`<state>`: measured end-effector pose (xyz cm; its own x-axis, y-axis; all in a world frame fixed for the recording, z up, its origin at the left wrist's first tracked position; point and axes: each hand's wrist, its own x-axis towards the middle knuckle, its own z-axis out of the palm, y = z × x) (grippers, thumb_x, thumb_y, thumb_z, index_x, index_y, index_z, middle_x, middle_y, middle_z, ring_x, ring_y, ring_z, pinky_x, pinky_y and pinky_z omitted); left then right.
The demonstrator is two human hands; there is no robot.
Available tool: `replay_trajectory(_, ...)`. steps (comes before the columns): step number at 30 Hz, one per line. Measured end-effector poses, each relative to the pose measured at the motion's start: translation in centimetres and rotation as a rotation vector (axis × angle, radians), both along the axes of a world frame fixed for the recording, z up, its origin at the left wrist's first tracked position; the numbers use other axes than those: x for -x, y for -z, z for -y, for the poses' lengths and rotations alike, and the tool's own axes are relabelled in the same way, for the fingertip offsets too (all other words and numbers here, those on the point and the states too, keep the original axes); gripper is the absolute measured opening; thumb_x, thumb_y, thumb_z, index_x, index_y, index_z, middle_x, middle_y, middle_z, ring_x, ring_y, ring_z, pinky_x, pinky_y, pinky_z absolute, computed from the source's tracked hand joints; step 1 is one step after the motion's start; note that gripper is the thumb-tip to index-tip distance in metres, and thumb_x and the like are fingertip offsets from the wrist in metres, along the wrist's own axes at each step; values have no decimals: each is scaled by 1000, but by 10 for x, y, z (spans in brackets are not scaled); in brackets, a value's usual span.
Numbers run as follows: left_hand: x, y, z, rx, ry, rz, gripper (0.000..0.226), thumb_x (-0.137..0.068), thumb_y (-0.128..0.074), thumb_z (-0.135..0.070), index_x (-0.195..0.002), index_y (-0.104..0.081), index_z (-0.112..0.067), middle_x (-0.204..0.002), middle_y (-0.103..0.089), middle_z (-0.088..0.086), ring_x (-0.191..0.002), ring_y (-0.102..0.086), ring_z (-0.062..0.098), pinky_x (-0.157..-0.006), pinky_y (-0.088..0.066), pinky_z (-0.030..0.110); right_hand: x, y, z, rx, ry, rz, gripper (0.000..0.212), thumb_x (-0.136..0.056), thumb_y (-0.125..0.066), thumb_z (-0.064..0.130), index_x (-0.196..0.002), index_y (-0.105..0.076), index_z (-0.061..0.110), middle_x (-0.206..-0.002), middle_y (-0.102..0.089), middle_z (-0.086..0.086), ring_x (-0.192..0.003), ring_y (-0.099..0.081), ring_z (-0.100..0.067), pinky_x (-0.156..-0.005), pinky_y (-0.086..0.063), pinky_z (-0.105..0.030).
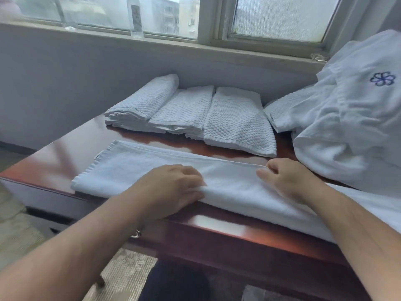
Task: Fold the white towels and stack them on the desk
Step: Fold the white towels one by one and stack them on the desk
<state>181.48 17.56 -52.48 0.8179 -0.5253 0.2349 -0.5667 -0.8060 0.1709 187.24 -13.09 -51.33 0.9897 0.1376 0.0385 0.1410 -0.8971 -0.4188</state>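
A long white towel (134, 168) lies folded lengthwise along the near edge of the reddish wooden desk (56, 153). My left hand (173, 183) grips the towel's near folded edge at its middle, fingers on top and thumb under the fold. My right hand (286, 177) pinches the towel's far hem with curled fingers, to the right of the middle. Behind the towel, three folded waffle-weave white towels (234, 122) lie side by side against the wall.
A heap of white cloth with a blue flower emblem (351, 118) fills the desk's right side. Another folded white piece (280, 114) lies beside it. A windowsill with a clear bottle (135, 16) runs above the wall. Carpeted floor lies below left.
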Motion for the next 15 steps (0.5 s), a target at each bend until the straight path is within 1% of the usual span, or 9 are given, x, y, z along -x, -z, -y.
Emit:
replay_trajectory(2,-2,-6,-3,47,-24,-58,28,-101,-48,-48,-96,-65,-26,-95,-68,-10,-88,-60,14,-78,-46,36,-4,-3,1,-80,-1,57,46,-96,-57,46,-62,-44,17,-56,-45,8,-51,-39,-11,-54,-34,-33)
replay_trajectory(3,-3,-10,-6,106,-36,-118,32,-102,-46,-46,-83,-58,-24,-77,-62,-7,-74,-55,11,-69,-42,36,-6,-5,1,-122,7,79,48,-97,-56,46,-61,-43,17,-52,-41,11,-47,-36,-9,-50,-32,-28)
replay_trajectory(4,-4,-14,-8,180,-53,-198,36,-102,-45,-44,-75,-52,-22,-67,-55,-7,-65,-49,8,-65,-38,35,-8,-7,1,-160,14,89,49,-97,-55,45,-59,-41,18,-48,-38,13,-44,-33,-8,-45,-29,-23)
replay_trajectory(5,-4,-18,-11,245,-71,-286,38,-102,-45,-44,-73,-53,-22,-66,-54,-10,-64,-49,5,-66,-38,34,-10,-8,1,-170,13,87,50,-98,-55,44,-58,-40,19,-45,-35,13,-43,-32,-9,-43,-29,-22)
replay_trajectory(7,-5,-25,-15,277,-108,-442,44,-99,-41,-53,-86,-72,-25,-90,-70,-20,-87,-62,-1,-83,-46,33,-10,-7,-1,-110,-4,48,50,-97,-56,46,-57,-42,19,-44,-38,13,-43,-35,-8,-44,-29,-22)
replay_trajectory(9,-4,-25,-13,222,-119,-438,53,-93,-33,-65,-107,-74,-35,-118,-68,-23,-112,-59,-2,-100,-44,30,-7,-2,-2,-31,-8,-25,51,-97,-57,52,-62,-51,15,-51,-49,9,-49,-44,-8,-54,-37,-30)
replay_trajectory(12,1,-15,2,161,-137,-145,44,-98,-36,-60,-135,-56,-46,-140,-51,-25,-130,-42,-2,-106,-33,23,1,4,-6,-13,16,-39,50,-96,-53,59,-77,-65,15,-70,-66,0,-65,-60,-15,-61,-44,-36)
replay_trajectory(13,2,-9,7,128,-129,-121,49,-97,-38,-61,-143,-45,-47,-150,-42,-22,-139,-32,0,-111,-27,23,4,5,-7,-24,18,-24,44,-95,-54,60,-77,-65,21,-73,-66,4,-69,-61,-12,-59,-42,-32)
replay_trajectory(15,2,2,16,-38,-119,-210,71,-92,-35,-73,-156,-17,-47,-166,-13,-17,-152,-4,6,-123,-7,30,10,8,-8,-17,20,5,32,-93,-59,57,-78,-64,30,-79,-65,11,-73,-59,-5,-58,-37,-26)
